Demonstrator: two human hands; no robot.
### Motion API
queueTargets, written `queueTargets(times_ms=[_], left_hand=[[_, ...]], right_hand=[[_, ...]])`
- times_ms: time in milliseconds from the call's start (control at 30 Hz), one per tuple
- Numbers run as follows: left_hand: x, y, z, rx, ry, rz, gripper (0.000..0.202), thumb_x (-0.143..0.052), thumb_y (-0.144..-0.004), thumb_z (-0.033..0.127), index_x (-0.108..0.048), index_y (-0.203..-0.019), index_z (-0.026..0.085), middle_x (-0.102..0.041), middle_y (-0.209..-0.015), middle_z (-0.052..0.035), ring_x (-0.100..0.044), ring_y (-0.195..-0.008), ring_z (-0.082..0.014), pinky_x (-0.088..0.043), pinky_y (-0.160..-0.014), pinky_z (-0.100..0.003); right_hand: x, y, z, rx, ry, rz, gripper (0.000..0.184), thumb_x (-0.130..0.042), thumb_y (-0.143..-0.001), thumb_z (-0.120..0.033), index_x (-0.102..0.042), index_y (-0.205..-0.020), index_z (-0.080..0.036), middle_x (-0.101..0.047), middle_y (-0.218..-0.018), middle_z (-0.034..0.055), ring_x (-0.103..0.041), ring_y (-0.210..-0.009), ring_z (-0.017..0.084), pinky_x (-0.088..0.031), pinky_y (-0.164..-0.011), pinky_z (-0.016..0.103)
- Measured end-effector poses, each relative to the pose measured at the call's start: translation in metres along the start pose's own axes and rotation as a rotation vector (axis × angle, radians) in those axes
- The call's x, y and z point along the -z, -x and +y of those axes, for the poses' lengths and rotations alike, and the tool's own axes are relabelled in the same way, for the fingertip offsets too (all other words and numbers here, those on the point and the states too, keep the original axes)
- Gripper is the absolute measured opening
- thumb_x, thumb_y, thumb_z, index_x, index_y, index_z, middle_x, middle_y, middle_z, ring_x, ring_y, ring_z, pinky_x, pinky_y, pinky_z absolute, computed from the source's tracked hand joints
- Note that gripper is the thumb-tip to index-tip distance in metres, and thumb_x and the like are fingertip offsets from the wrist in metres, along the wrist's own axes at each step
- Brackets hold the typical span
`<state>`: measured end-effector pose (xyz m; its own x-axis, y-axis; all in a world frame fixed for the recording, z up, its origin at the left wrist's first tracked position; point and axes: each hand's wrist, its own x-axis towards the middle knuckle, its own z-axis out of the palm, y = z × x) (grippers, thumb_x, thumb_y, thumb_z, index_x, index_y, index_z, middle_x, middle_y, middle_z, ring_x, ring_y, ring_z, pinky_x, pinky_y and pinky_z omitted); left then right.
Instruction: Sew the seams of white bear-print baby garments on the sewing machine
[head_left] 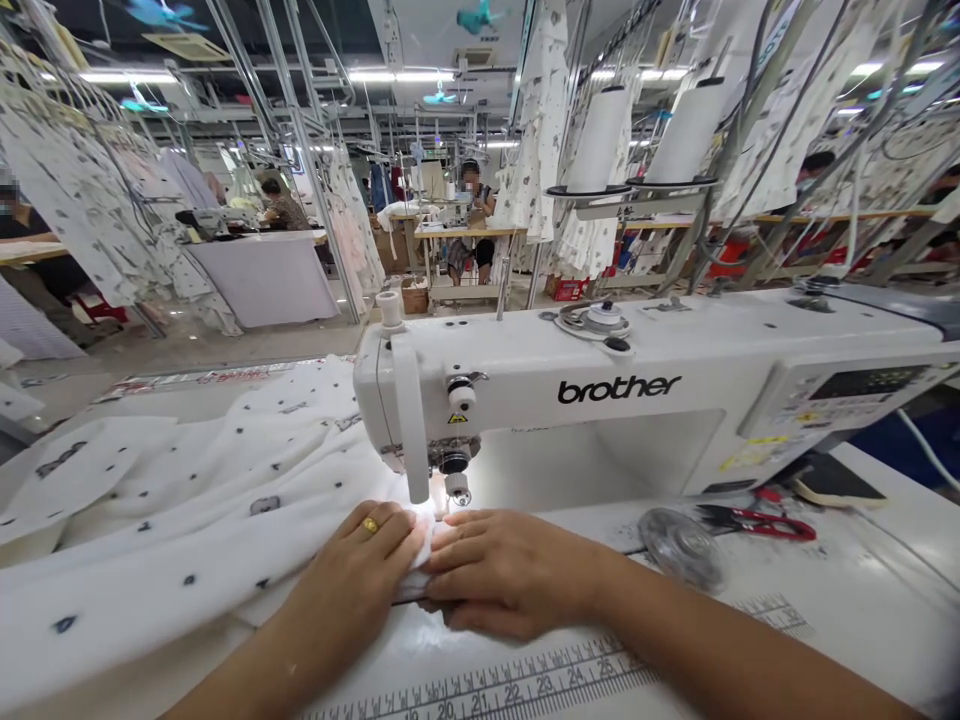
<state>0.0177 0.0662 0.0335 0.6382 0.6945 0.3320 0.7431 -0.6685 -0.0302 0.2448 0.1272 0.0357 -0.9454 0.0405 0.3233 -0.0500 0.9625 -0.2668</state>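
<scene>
White printed fabric (225, 520) with small dark motifs spreads over the left of the table and runs in under the head of a white sewing machine (517, 390). My left hand (367, 560), a gold ring on one finger, presses its bent fingers on the fabric just left of the lit needle area. Opposite it, my right hand (517, 570) grips the fabric's near edge, thumb low and fingers over the top. Both sets of fingertips almost meet in front of the presser foot. The needle tip and the seam are hidden by glare and fingers.
Right of my right hand lie a clear round plastic case (682, 548) and red-handled thread snips (772, 522). A printed ruler scale (517, 690) runs along the table's front. White thread cones (596, 140) stand behind the machine. Farther back, people sit at other machines among hanging garments.
</scene>
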Motion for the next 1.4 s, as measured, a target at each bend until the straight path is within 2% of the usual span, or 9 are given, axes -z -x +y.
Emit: queueTargets(times_ms=[167,300,600,767,900,1000,1133,1267,1400], left_hand=[[0.005,0.004,0.004,0.005,0.111,0.015,0.023,-0.042,-0.09,0.003,-0.061,-0.093,0.016,-0.059,-0.083,-0.0044,-0.052,-0.078,-0.0208,-0.044,-0.077,-0.039],[0.005,0.006,0.003,0.001,0.161,0.053,0.023,-0.043,-0.092,0.005,-0.061,-0.085,0.018,-0.058,-0.075,-0.0016,-0.049,-0.073,-0.0177,-0.04,-0.078,-0.037],[0.006,0.002,0.004,-0.065,0.18,0.096,0.024,-0.044,-0.092,0.004,-0.063,-0.09,0.017,-0.061,-0.083,-0.0026,-0.05,-0.075,-0.0175,-0.04,-0.074,-0.034],[0.005,0.005,0.007,-0.144,0.066,0.039,0.022,-0.042,-0.095,0.007,-0.063,-0.099,0.013,-0.062,-0.084,-0.0053,-0.053,-0.075,-0.0191,-0.043,-0.071,-0.034],[0.004,0.009,0.008,-0.188,-0.009,0.069,0.03,-0.037,-0.092,0.003,-0.062,-0.106,0.011,-0.064,-0.084,-0.0064,-0.058,-0.076,-0.0197,-0.047,-0.076,-0.036],[0.003,0.012,0.005,-0.145,-0.015,0.09,0.037,-0.037,-0.087,0.0,-0.061,-0.111,0.013,-0.068,-0.094,-0.0071,-0.062,-0.085,-0.0204,-0.048,-0.085,-0.037],[-0.002,0.012,-0.005,-0.093,-0.047,0.105,0.042,-0.038,-0.081,-0.001,-0.06,-0.114,0.012,-0.07,-0.108,-0.0094,-0.063,-0.099,-0.0224,-0.047,-0.093,-0.04],[-0.009,0.009,-0.017,-0.019,-0.04,0.04,0.047,-0.038,-0.08,0.003,-0.059,-0.121,0.012,-0.068,-0.118,-0.0118,-0.063,-0.108,-0.0245,-0.047,-0.097,-0.043],[-0.014,0.004,-0.025,0.052,-0.042,-0.062,0.05,-0.04,-0.08,0.004,-0.057,-0.126,0.012,-0.063,-0.128,-0.0124,-0.06,-0.116,-0.0258,-0.046,-0.102,-0.045]], right_hand=[[0.008,0.002,0.004,-0.089,0.068,0.021,0.024,-0.049,-0.1,-0.032,-0.064,-0.11,-0.016,-0.065,-0.091,0.0051,-0.054,-0.086,0.017,-0.042,-0.081,0.031],[0.008,0.002,0.002,-0.082,0.09,-0.009,0.023,-0.053,-0.099,-0.034,-0.065,-0.108,-0.017,-0.061,-0.087,0.0037,-0.05,-0.081,0.017,-0.039,-0.077,0.03],[0.006,0.002,0.002,-0.106,0.067,0.004,0.026,-0.05,-0.1,-0.036,-0.067,-0.102,-0.018,-0.062,-0.091,0.0036,-0.05,-0.083,0.016,-0.038,-0.083,0.031],[0.006,0.001,0.002,-0.12,0.107,0.017,0.026,-0.05,-0.1,-0.036,-0.063,-0.109,-0.016,-0.063,-0.09,0.004,-0.051,-0.085,0.017,-0.037,-0.089,0.032],[0.007,0.0,0.0,-0.151,0.12,-0.023,0.027,-0.053,-0.098,-0.041,-0.063,-0.105,-0.017,-0.062,-0.095,0.0041,-0.05,-0.089,0.017,-0.035,-0.092,0.032],[0.007,-0.001,-0.002,-0.216,0.18,-0.035,0.026,-0.055,-0.097,-0.042,-0.062,-0.106,-0.019,-0.061,-0.097,0.0031,-0.049,-0.093,0.018,-0.027,-0.103,0.036],[0.004,-0.004,-0.002,-0.338,0.269,0.026,0.04,-0.05,-0.096,-0.055,-0.059,-0.116,-0.022,-0.059,-0.115,0.0057,-0.045,-0.109,0.022,-0.015,-0.113,0.041],[0.002,-0.005,0.0,-0.455,0.253,0.035,0.047,-0.05,-0.094,-0.059,-0.054,-0.127,-0.026,-0.054,-0.123,0.0071,-0.039,-0.119,0.025,-0.015,-0.114,0.042],[0.003,-0.005,0.002,-0.518,0.177,0.041,0.044,-0.049,-0.095,-0.058,-0.054,-0.126,-0.028,-0.055,-0.12,0.0046,-0.039,-0.122,0.022,-0.008,-0.116,0.042]])
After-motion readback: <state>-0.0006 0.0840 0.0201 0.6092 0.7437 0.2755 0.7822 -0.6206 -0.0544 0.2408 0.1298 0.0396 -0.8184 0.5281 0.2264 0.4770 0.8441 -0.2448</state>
